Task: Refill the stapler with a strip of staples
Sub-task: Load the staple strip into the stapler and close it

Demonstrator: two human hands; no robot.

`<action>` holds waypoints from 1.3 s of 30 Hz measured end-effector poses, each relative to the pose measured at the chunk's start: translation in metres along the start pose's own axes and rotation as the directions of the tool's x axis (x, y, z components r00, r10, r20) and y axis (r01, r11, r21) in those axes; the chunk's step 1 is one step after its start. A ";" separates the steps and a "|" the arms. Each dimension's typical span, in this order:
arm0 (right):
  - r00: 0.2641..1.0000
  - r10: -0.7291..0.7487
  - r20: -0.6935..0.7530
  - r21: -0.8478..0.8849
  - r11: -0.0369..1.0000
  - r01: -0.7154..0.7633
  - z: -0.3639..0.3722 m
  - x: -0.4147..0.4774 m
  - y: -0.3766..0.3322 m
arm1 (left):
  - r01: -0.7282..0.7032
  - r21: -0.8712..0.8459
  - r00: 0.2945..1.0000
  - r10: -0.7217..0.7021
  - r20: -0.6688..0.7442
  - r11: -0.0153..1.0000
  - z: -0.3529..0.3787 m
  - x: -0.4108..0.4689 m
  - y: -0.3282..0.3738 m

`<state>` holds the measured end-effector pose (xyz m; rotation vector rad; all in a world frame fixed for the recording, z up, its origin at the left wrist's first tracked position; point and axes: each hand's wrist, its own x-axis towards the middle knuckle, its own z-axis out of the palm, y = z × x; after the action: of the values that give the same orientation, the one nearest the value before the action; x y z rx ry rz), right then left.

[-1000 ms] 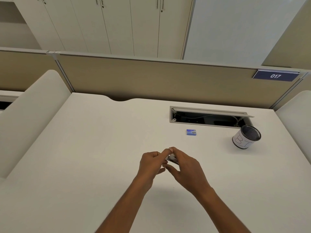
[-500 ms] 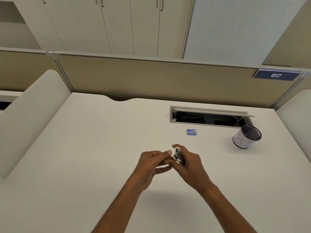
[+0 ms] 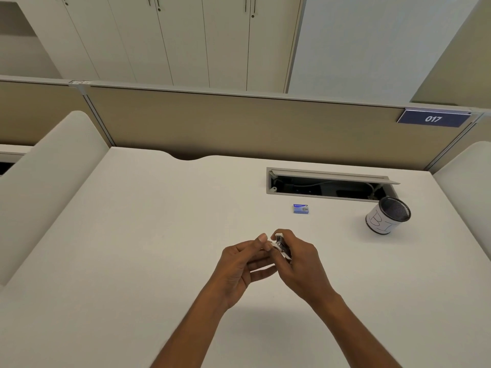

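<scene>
Blue staple box (image 3: 301, 208) lies closed — right hand (image 3: 303, 266) grips stapler (image 3: 282, 245), left hand (image 3: 239, 266) pinches its tip.

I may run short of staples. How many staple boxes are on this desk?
1. A small blue staple box lies on the desk, just before the open cable tray and left of the mesh cup. More could be hidden inside the tray or cup.

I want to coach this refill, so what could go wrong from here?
1. The small white stapler is held above the white desk between the right hand and fingertips of the left hand; a slip could drop it.
2. No staple strip is discernible; a tiny one could fall unnoticed.
3. The small blue staple box lies beyond both hands, so fetching it means loosening one grip.
</scene>
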<state>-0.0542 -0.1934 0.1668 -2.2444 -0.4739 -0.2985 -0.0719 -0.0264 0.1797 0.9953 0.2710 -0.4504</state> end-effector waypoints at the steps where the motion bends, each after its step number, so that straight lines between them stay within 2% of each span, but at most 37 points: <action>1: 1.000 0.000 -0.004 -0.012 1.000 0.000 0.000 0.000 -0.001 | -0.003 -0.006 1.000 0.003 -0.001 1.000 0.000 0.000 -0.001; 22: 0.999 -0.034 0.036 -0.232 0.972 0.041 -0.010 0.006 -0.008 | -0.030 -0.067 0.999 0.031 0.026 0.997 -0.002 0.010 -0.005; 30: 0.999 -0.020 0.030 -0.231 0.973 0.026 -0.017 0.015 -0.010 | -0.029 -0.163 0.999 0.034 0.028 0.986 -0.001 0.012 -0.007; 34: 0.999 -0.013 0.042 -0.226 0.974 0.022 -0.017 0.015 -0.009 | -0.045 -0.106 0.997 0.051 0.062 0.993 0.000 0.012 -0.007; 39: 0.998 -0.012 0.069 -0.228 0.973 0.028 -0.018 0.014 -0.005 | -0.069 -0.089 0.997 0.072 0.029 0.994 -0.002 0.017 -0.010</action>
<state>-0.0452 -0.2007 0.1872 -2.4817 -0.5204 -0.3014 -0.0623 -0.0329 0.1641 0.9080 0.2238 -0.3868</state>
